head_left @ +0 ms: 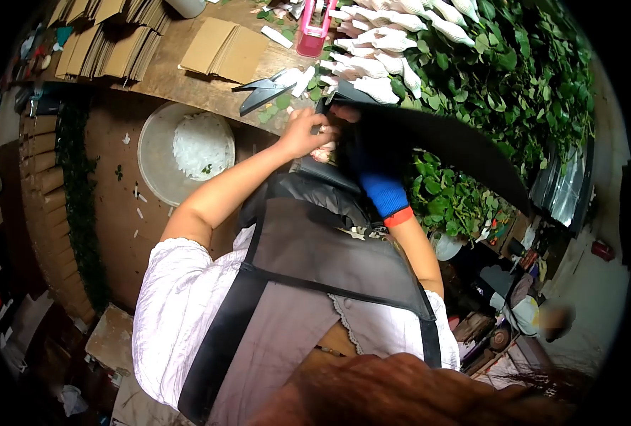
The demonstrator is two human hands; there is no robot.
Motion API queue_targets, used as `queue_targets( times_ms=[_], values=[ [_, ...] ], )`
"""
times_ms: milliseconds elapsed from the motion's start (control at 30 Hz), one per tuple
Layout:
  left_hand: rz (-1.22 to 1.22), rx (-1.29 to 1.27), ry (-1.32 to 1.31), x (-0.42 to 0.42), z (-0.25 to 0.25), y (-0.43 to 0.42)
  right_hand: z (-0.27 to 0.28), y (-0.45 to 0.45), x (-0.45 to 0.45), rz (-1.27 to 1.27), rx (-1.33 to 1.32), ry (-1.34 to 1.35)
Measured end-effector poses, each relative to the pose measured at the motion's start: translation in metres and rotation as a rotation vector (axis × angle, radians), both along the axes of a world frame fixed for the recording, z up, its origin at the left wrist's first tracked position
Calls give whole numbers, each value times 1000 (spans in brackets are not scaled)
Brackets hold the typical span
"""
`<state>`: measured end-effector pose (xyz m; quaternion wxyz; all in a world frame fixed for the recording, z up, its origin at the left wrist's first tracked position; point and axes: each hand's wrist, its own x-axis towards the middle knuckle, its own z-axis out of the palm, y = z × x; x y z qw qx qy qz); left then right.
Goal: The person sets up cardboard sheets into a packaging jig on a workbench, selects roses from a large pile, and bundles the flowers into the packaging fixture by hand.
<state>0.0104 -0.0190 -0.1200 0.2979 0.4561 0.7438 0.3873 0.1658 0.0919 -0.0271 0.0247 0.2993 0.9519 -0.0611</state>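
My left hand (305,135) is bare and closed, its fingers bent at the bench edge around what looks like a pale pink flower head (322,153). On my right hand (384,190) is a blue knitted glove with a red-orange cuff; its fingers vanish into dark shadow beside a large black sheet (450,135). Just beyond my hands lie several flower heads in white netting (376,67), with leafy green stems (503,78) trailing right. Black-handled scissors (264,92) rest on the bench, left of the netted heads.
Cardboard pieces (224,50) and further cardboard stacks (113,50) sit on the wooden bench (170,78). A pink tape dispenser (315,32) stands at the back. Below left is a round tub (152,160) holding white scraps. More leafy greenery (443,192) is at lower right.
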Motion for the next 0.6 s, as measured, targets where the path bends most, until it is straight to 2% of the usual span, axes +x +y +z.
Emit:
queue_targets(
  times_ms=[133,200,333,400,433,500,600],
  values=[
    [13,36,11,2,-3,-1,-16,16,7,-13,-116,8],
    [-18,11,36,0,-6,0,-11,25,13,84,-137,83],
    [71,75,-157,2,-5,-1,-21,44,21,360,-68,214],
    [63,140,-239,-1,-7,3,-20,44,19,233,-186,190],
    [19,107,-160,-4,-8,5,-17,42,16,166,-243,180],
    [-81,45,8,-11,-10,10,-19,39,14,160,-187,100],
    [-24,-38,-86,-9,-16,20,-23,35,15,178,-87,102]
  ],
)
